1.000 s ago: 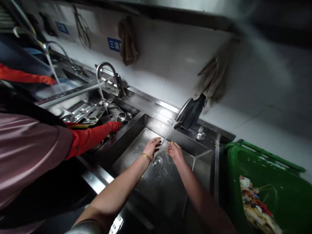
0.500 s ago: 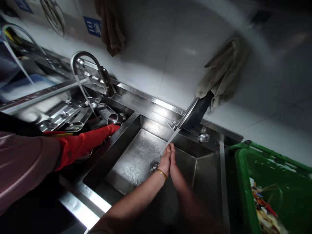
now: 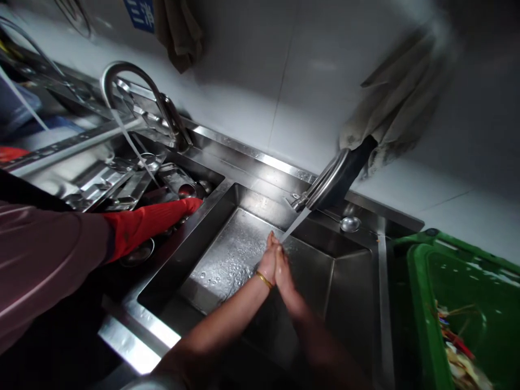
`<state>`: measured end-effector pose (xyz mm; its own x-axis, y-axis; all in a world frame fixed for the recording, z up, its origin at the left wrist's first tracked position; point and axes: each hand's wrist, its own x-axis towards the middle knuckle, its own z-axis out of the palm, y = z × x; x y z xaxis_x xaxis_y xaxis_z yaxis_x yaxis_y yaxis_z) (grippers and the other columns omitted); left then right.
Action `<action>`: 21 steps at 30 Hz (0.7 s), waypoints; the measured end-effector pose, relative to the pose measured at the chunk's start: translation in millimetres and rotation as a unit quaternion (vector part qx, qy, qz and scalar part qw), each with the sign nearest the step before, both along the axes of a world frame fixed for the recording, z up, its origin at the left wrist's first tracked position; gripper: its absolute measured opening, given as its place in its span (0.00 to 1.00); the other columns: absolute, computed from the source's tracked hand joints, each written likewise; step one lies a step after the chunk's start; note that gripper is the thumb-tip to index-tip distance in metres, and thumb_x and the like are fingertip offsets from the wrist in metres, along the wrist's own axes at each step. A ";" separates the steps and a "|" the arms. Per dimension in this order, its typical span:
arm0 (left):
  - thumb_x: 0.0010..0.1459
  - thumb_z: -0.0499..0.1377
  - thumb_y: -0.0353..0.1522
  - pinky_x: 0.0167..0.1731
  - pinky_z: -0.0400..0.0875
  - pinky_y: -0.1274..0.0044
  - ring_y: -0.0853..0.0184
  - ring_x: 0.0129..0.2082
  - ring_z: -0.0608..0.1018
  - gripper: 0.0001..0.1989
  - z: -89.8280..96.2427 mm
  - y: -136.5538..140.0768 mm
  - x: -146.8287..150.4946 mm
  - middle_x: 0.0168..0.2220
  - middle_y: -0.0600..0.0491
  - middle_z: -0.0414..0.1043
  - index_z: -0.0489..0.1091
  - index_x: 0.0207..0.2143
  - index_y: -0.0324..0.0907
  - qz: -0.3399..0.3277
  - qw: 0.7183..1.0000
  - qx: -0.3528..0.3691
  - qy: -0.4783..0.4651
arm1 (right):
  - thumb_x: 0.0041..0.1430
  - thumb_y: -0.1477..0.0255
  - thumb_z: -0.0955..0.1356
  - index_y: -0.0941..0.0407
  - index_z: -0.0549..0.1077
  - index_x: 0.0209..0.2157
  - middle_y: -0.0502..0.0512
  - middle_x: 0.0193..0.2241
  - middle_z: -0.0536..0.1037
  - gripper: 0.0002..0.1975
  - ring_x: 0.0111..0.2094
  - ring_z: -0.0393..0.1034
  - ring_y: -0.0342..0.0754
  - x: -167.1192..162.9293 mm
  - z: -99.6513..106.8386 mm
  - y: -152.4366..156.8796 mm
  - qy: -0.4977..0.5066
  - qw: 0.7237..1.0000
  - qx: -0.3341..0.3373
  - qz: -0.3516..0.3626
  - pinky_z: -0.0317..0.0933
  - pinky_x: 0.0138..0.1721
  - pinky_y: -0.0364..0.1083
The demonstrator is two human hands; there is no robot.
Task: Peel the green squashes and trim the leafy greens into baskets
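My left hand (image 3: pixel 267 264), with a gold bracelet (image 3: pixel 264 279) at the wrist, lies palm to palm with my right hand (image 3: pixel 283 271). Both have fingers stretched out and hold nothing. They are over a stainless steel sink (image 3: pixel 219 244), by a stream of water (image 3: pixel 296 225) that falls from a curved metal faucet (image 3: pixel 331 179). Drops and ripples show on the sink's wet bottom. The drain is hidden behind my hands and forearms. The inner faces of the palms cannot be seen.
Left, a co-worker's red-gloved arm (image 3: pixel 150 225) reaches into a neighbouring sink with metal trays (image 3: pixel 132 192) under a running faucet (image 3: pixel 130 67). A ladle (image 3: pixel 350 223) lies on the back ledge. Right stands a green bin (image 3: pixel 418 281) with scraps. Cloths (image 3: pixel 179 35) hang on the wall.
My hands have shifted slightly left against the sink, and the water now meets their fingertips from the right. The view has turned a little. The co-worker's glove remains in the neighbouring sink.
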<state>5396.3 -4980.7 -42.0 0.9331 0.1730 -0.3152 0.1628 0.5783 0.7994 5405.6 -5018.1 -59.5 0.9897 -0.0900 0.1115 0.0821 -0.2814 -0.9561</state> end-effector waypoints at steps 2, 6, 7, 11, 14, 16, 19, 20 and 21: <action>0.57 0.54 0.34 0.53 0.63 0.71 0.64 0.52 0.71 0.15 4.7 12.5 0.8 0.48 0.50 0.73 0.72 0.45 0.43 0.003 0.999 0.016 -0.032 | 0.58 0.50 0.56 0.57 0.71 0.30 0.57 0.31 0.76 0.26 0.35 0.69 0.48 5.3 14.0 -9.7 -0.005 1.000 -0.009 -0.012 0.62 0.40 0.48; 0.50 0.62 0.39 0.58 0.53 0.67 0.60 0.55 0.67 0.14 18.8 48.8 3.4 0.48 0.48 0.73 0.76 0.39 0.44 0.005 0.983 0.090 -0.158 | 0.57 0.50 0.57 0.56 0.64 0.15 0.49 0.13 0.66 0.27 0.17 0.60 0.42 7.3 33.8 -14.7 0.010 1.000 -0.007 0.005 0.57 0.23 0.43; 0.49 0.63 0.39 0.58 0.55 0.67 0.59 0.55 0.67 0.12 22.9 55.9 4.2 0.45 0.48 0.74 0.77 0.36 0.43 -0.018 0.980 0.083 -0.182 | 0.56 0.49 0.58 0.55 0.62 0.13 0.47 0.11 0.64 0.28 0.15 0.57 0.41 6.7 34.6 -13.0 0.020 1.000 0.004 0.014 0.55 0.20 0.42; 0.42 0.67 0.38 0.43 0.68 0.72 0.61 0.41 0.76 0.11 33.3 66.4 6.7 0.35 0.50 0.78 0.78 0.30 0.43 -0.102 0.983 -0.024 -0.151 | 0.51 0.48 0.62 0.56 0.61 0.11 0.46 0.09 0.60 0.29 0.13 0.54 0.39 6.1 25.0 -5.4 0.057 0.993 0.083 0.059 0.50 0.16 0.41; 0.37 0.69 0.37 0.29 0.68 0.77 0.67 0.26 0.75 0.14 32.6 65.0 8.0 0.30 0.50 0.78 0.78 0.29 0.42 -0.133 0.980 -0.107 -0.099 | 0.50 0.49 0.64 0.57 0.62 0.11 0.46 0.09 0.61 0.29 0.12 0.54 0.38 8.8 16.1 -6.2 0.063 0.987 0.123 0.086 0.51 0.16 0.40; 0.35 0.70 0.36 0.26 0.66 0.78 0.69 0.24 0.73 0.14 31.6 65.3 9.5 0.28 0.50 0.77 0.78 0.28 0.41 -0.161 0.974 -0.130 -0.096 | 0.49 0.48 0.65 0.57 0.64 0.11 0.47 0.08 0.61 0.29 0.12 0.54 0.38 11.2 13.0 -10.4 0.065 0.984 0.131 0.098 0.51 0.15 0.40; 0.35 0.70 0.34 0.29 0.66 0.75 0.69 0.23 0.72 0.11 32.8 68.2 13.0 0.25 0.50 0.75 0.78 0.25 0.40 -0.206 0.964 -0.132 -0.102 | 0.45 0.46 0.66 0.57 0.65 0.10 0.47 0.07 0.62 0.29 0.11 0.54 0.39 14.8 12.0 -18.1 0.075 0.978 0.142 0.133 0.50 0.15 0.40; 0.35 0.69 0.33 0.30 0.67 0.74 0.68 0.24 0.73 0.10 34.0 69.4 14.3 0.24 0.50 0.74 0.78 0.24 0.39 -0.219 0.961 -0.130 -0.105 | 0.44 0.46 0.67 0.57 0.65 0.09 0.48 0.07 0.62 0.29 0.11 0.54 0.39 16.0 12.6 -20.0 0.081 0.974 0.146 0.150 0.50 0.14 0.40; 0.35 0.69 0.32 0.31 0.67 0.73 0.67 0.24 0.73 0.09 35.4 70.6 15.5 0.25 0.50 0.74 0.78 0.23 0.39 -0.228 0.959 -0.127 -0.109 | 0.43 0.46 0.67 0.57 0.65 0.08 0.48 0.07 0.62 0.29 0.11 0.55 0.39 17.2 13.7 -21.3 0.088 0.970 0.151 0.169 0.50 0.14 0.41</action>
